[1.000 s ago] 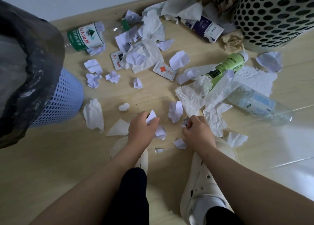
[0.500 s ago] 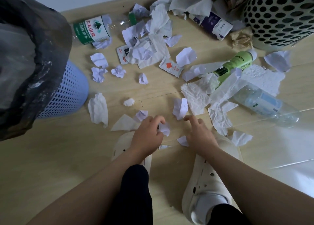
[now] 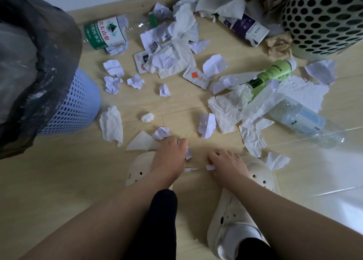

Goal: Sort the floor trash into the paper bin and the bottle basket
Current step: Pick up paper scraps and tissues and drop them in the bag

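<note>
Crumpled white paper scraps (image 3: pixel 206 125) and plastic bottles lie scattered over the wooden floor. My left hand (image 3: pixel 169 157) grips a small paper scrap (image 3: pixel 188 153) close to my left shoe. My right hand (image 3: pixel 227 164) pinches another small scrap (image 3: pixel 209 167) against the floor beside it. The blue paper bin (image 3: pixel 74 106) with a black liner stands at the left. The perforated bottle basket (image 3: pixel 324 18) stands at the top right. A green bottle (image 3: pixel 273 73), a clear bottle (image 3: pixel 302 120) and a green-labelled clear bottle (image 3: pixel 106 34) lie among the paper.
My two cream shoes (image 3: pixel 241 210) stand just below the hands. A purple-and-white carton (image 3: pixel 247 29) and a brown crumpled wad (image 3: pixel 279 46) lie near the basket. Small sachets (image 3: pixel 196 77) sit mid-floor. A wall skirting runs along the top edge.
Both hands have drawn back toward my shoes. The left hand has closed round its scrap; the right hand has left the scrap near the tissue and now pinches a smaller one lower down.
</note>
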A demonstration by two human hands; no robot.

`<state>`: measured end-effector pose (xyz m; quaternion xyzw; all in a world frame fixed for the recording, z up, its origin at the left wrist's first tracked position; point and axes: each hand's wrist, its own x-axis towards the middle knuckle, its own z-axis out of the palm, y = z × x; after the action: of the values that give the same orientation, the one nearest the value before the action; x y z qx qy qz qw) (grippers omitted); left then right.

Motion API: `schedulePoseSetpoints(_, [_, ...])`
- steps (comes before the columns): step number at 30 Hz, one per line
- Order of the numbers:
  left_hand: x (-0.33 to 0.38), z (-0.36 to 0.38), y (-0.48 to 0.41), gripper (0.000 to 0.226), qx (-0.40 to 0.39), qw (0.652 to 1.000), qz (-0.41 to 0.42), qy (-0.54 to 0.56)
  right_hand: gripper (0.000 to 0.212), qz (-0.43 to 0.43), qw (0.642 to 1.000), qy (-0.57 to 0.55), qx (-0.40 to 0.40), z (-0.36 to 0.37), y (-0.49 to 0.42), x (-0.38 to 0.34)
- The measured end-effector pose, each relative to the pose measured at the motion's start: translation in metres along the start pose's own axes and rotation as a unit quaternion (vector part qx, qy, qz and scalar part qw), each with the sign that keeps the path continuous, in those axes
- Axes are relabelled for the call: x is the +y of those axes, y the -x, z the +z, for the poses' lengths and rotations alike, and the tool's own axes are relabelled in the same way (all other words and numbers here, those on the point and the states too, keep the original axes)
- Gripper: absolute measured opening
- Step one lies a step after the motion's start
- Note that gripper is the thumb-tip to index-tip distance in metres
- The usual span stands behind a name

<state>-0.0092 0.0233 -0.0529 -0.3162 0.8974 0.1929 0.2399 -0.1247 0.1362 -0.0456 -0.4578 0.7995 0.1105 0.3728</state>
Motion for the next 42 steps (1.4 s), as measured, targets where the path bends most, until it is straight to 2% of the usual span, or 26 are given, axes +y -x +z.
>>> schedulePoseSetpoints(3, [-0.001,0.0,-0.001,0.017,0.004,1.0,-0.001,0.014,0.017,0.0,1.0,0.003,-0.014,-0.001,0.0,0.001])
schedulePoseSetpoints(6, [-0.002,-0.001,0.0,0.017,0.001,1.0,-0.007,0.02,0.007,0.014,1.0,-0.022,0.004,-0.004,0.001,-0.002])
schedulePoseSetpoints(8, [-0.001,-0.003,0.001,0.016,0.009,0.999,-0.009,0.048,0.013,0.042,0.997,-0.059,0.014,-0.006,-0.001,-0.004])
schedulePoseSetpoints(12, [0.001,-0.003,0.002,0.017,0.022,0.989,-0.011,0.143,0.018,0.122,0.966,-0.228,0.021,-0.014,-0.01,-0.009])
schedulePoseSetpoints(14, [0.001,-0.006,0.002,0.015,0.029,0.978,-0.022,0.205,0.018,0.128,0.944,-0.303,0.032,-0.017,-0.014,-0.012])
schedulePoseSetpoints(16, [-0.001,-0.014,-0.001,0.023,0.058,0.968,-0.03,0.243,0.014,0.118,0.929,-0.348,0.051,-0.023,-0.018,-0.015])
schedulePoseSetpoints(19, [-0.006,-0.034,-0.008,0.04,0.131,0.948,-0.064,0.284,0.03,0.116,0.909,-0.388,0.097,-0.035,-0.023,-0.02])
schedulePoseSetpoints(21, [-0.01,-0.046,-0.015,0.037,0.171,0.923,-0.099,0.33,0.033,0.125,0.903,-0.39,0.132,-0.043,-0.026,-0.021])
schedulePoseSetpoints(23, [-0.015,-0.055,-0.02,0.025,0.206,0.907,-0.111,0.35,0.033,0.128,0.9,-0.385,0.157,-0.048,-0.028,-0.022])
schedulePoseSetpoints(24, [-0.019,-0.059,-0.022,0.018,0.218,0.906,-0.117,0.345,0.033,0.127,0.9,-0.383,0.167,-0.049,-0.028,-0.022])
schedulePoseSetpoints(26, [-0.03,-0.063,-0.028,0.022,0.234,0.909,-0.148,0.311,0.038,0.121,0.906,-0.37,0.165,-0.05,-0.031,-0.024])
schedulePoseSetpoints(28, [-0.044,-0.066,-0.033,0.03,0.219,0.919,-0.189,0.267,0.046,0.118,0.913,-0.367,0.136,-0.049,-0.034,-0.027])
schedulePoseSetpoints(31, [-0.062,-0.061,-0.038,0.04,0.1,0.947,-0.219,0.212,0.055,0.11,0.931,-0.338,0.082,-0.044,-0.038,-0.03])
schedulePoseSetpoints(34, [-0.072,-0.049,-0.036,0.031,0.016,0.956,-0.214,0.198,0.045,0.115,0.942,-0.311,0.051,-0.038,-0.04,-0.032])
schedulePoseSetpoints(36, [-0.071,-0.043,-0.032,0.02,0.011,0.96,-0.193,0.201,0.02,0.124,0.945,-0.298,0.049,-0.036,-0.037,-0.031])
schedulePoseSetpoints(37, [-0.069,-0.04,-0.03,0.016,0.01,0.962,-0.181,0.202,0.014,0.13,0.945,-0.296,0.048,-0.035,-0.036,-0.031])
schedulePoseSetpoints(40, [-0.061,-0.036,-0.025,0.008,0.011,0.96,-0.172,0.222,0.015,0.155,0.939,-0.304,0.041,-0.035,-0.032,-0.03])
schedulePoseSetpoints(42, [-0.056,-0.036,-0.022,0.011,0.043,0.949,-0.192,0.247,0.014,0.166,0.927,-0.333,0.037,-0.035,-0.029,-0.032])
